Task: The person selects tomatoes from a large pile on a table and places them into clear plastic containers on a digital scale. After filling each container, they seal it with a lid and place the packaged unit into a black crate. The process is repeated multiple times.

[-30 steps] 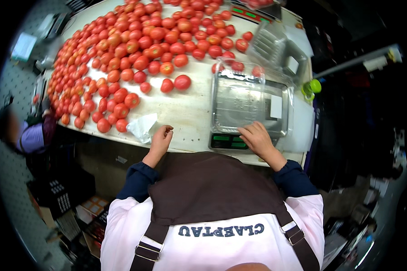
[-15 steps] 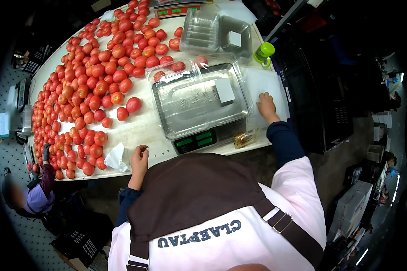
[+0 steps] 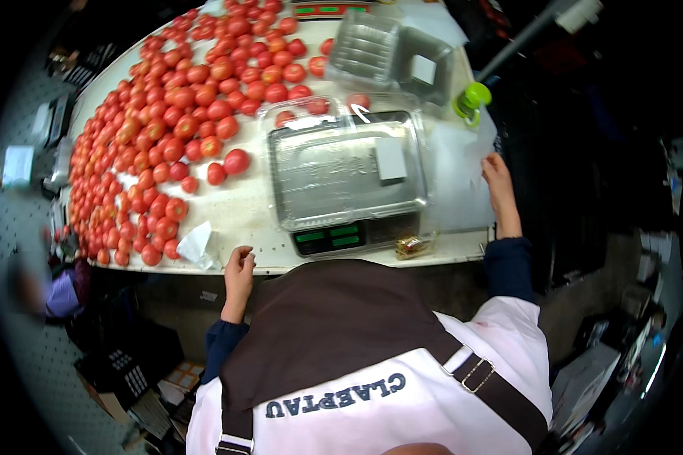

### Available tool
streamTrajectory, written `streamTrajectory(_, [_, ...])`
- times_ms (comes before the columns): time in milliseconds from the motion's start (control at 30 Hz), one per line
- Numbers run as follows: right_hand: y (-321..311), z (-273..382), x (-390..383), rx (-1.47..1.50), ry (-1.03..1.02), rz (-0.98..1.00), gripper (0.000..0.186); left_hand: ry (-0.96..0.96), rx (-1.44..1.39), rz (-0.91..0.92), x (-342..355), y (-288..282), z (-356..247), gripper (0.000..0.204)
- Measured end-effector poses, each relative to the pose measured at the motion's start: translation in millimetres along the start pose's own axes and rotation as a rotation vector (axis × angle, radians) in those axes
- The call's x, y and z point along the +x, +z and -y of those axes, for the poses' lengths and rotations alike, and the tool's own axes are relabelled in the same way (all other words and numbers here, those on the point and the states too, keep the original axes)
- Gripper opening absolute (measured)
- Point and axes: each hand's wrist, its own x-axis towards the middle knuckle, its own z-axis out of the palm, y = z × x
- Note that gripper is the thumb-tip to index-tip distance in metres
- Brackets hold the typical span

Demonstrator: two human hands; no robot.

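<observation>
My right hand point(image 3: 501, 189) is at the right edge of a stack of thin white sheets point(image 3: 455, 182), thumb and fingers pinched on a sheet's edge. Near the table's front edge, my left hand point(image 3: 239, 282) is held with fingers loosely bent and a gap at the thumb; nothing shows in it. Between the hands, a clear plastic tray point(image 3: 326, 182) with a white card point(image 3: 391, 158) in it rests on a black scale point(image 3: 330, 238) with green displays. The tray's clear hinged lid point(image 3: 300, 114) stands open on the far side.
A heap of tomatoes point(image 3: 182, 98) covers the table's left. Crumpled white paper point(image 3: 197, 244) lies by my left hand. More clear trays point(image 3: 364, 49), a green-capped bottle point(image 3: 474, 100) and a red scale point(image 3: 330, 10) stand farther back. A small packet point(image 3: 413, 245) lies at the front edge. A co-worker point(image 3: 64, 292) is at left.
My right hand has moved from the top of the white sheets to their right edge, and a sheet's edge there looks lifted. My left hand stays near the front edge. The whole view has shifted.
</observation>
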Motion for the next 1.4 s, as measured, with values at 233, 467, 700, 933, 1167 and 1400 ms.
streamTrajectory(233, [200.9, 146.2, -41.5, -0.449, -0.750, 0.330, 0.016, 0.195, 0.022, -0.043, 34.7, 1.6, -52.5, 0.019])
streamTrajectory(467, [346.3, 93.0, -55.5, -1.018, -0.939, 0.470, 0.016, 0.874, 0.407, 0.072, 44.6, 21.9, -161.9, 0.032])
streamTrajectory(700, [356.8, 100.1, -40.9, -0.979, -0.740, 0.620, 0.025, 0.956, 0.861, 0.447, 64.8, 72.5, -128.1, 0.038])
streamTrajectory(933, [361.6, 106.5, -68.0, -1.173, -0.747, 0.473, 0.068, 1.083, 0.761, 0.398, 67.4, 73.4, -122.1, 0.036])
streamTrajectory(1167, [340.0, 131.5, -85.8, -0.697, -0.636, 0.404, 0.044, 0.841, 0.334, -0.148, 87.6, -43.4, -79.1, 0.026])
streamTrajectory(1400, [343.7, 135.1, -98.4, -0.480, -0.550, 0.366, 0.026, 0.120, 0.732, -0.588, 140.0, -210.0, 43.1, 0.053])
